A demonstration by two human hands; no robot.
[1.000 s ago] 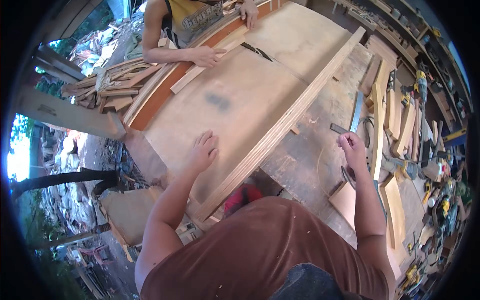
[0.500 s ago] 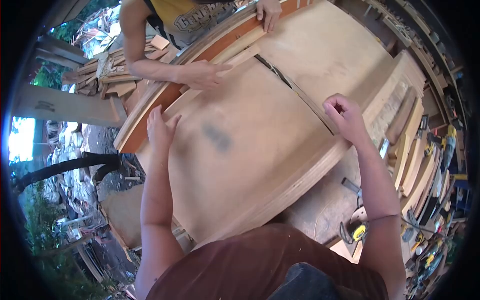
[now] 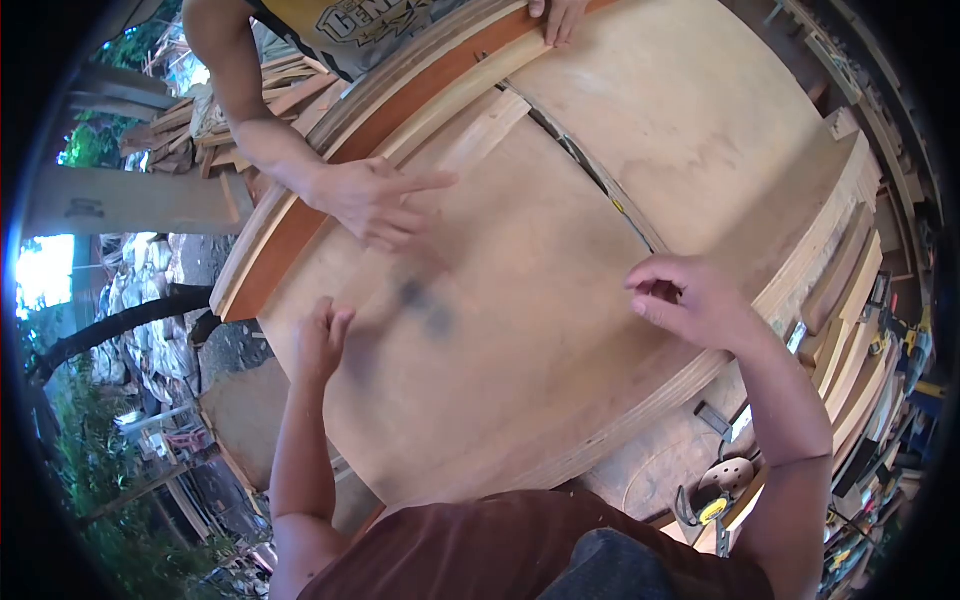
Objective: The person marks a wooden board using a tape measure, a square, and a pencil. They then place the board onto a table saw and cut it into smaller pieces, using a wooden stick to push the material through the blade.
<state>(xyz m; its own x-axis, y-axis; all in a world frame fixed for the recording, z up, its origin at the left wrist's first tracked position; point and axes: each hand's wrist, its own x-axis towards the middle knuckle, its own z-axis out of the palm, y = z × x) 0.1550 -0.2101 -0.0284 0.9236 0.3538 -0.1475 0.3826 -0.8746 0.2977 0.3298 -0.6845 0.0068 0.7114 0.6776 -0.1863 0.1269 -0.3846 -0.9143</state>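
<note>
A large curved plywood panel [image 3: 520, 340] lies in front of me, with thick layered edges on its near and far sides. My left hand [image 3: 322, 340] is over its left part, thumb and fingers a little apart, holding nothing I can see. On the right, my right hand [image 3: 690, 300] is loosely curled near the near edge, a gap between thumb and fingers and nothing visible in it. A dark slot [image 3: 590, 170] crosses the panel. Across from me, a co-worker's hand [image 3: 385, 205] is over the panel beside a pale wood strip [image 3: 490, 130], fingers spread.
An orange-brown curved board [image 3: 400, 115] runs along the far edge, where the co-worker's other hand [image 3: 562, 18] rests. Lumber [image 3: 185, 130] is piled at upper left. A yellow tape measure [image 3: 713, 510] and a sanding disc [image 3: 728, 475] lie below right. Wood pieces [image 3: 850, 330] line the right.
My left hand has drawn back toward me, its fingers closer together. The co-worker's near hand has moved toward me over the panel. My right hand shows lower in the view.
</note>
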